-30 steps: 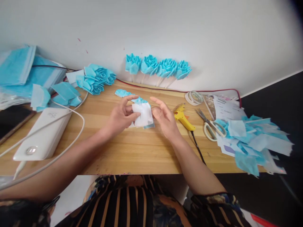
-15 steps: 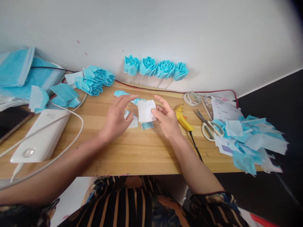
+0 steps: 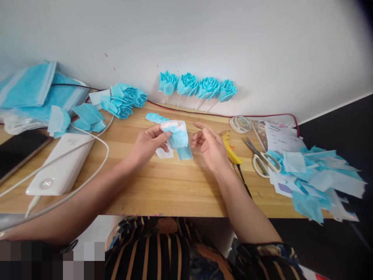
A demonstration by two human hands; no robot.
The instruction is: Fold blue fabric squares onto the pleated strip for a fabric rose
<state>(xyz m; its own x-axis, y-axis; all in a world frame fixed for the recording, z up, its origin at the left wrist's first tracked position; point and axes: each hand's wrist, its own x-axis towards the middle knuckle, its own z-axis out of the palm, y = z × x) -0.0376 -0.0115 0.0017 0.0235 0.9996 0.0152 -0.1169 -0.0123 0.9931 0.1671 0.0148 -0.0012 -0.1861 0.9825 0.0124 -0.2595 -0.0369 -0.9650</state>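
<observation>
Blue fabric square (image 3: 179,136), white along its far edge — where's it held?

Left hand (image 3: 153,140), pinched between thumb and fingers at the near-left edge. Rest of the sheet sticks out unsupported to the right of that hand.

And the right hand (image 3: 212,148)?

Released. Fingers half curled, just right of the square, looks like no contact.

Risk?

One-sided pinch on limp material, so it could slip or fold over if the left thumb eases off. Second one: a blue strip (image 3: 185,153) lies on the table (image 3: 175,190) below the square, and a white piece (image 3: 164,153) sits just under the left fingers. A low sweep by either hand could drag them.

Anything near the right hand?

Yellow glue gun (image 3: 234,156), just beyond it on the outer side and partly hidden by it. Drifting outward could bump it. Can't tell if it's hot.

Delta vs half a second ago?

Grip swapped. Right hand had the square then, white face showing, left hand free. Now left has it, right is free — and the blue face shows.
</observation>
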